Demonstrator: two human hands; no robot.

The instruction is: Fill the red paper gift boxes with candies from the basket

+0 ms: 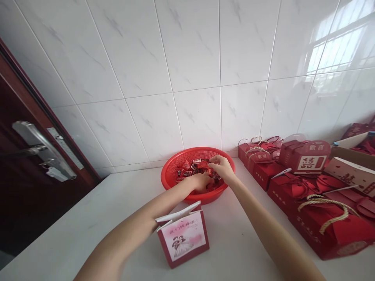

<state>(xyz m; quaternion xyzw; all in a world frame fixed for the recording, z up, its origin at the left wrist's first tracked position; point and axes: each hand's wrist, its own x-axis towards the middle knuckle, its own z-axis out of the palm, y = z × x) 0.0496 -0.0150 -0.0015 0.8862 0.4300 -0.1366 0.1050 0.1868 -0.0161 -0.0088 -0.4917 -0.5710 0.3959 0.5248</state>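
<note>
A red plastic basket [171,189] with a mesh wall holds a pile of small wrapped candies [187,171], mostly red. My left hand [202,182] reaches down into the pile, and its fingertips are hidden among the wrappers. Over the basket's right side, my right hand [222,166] has its fingers curled in towards the thumb, close above the candies; what lies between them is too small to make out. Nearer to me, beside my left forearm, a small red gift box [184,239] stands upright with its top flaps up. Its pink front shows a drawn wedding couple.
Several red gift boxes [304,160] with cord handles crowd the right side of the white tabletop [237,246]. Behind them is an open carton [345,154]. A tiled wall [196,113] closes off the back. At left is a dark red door with a metal handle [43,150].
</note>
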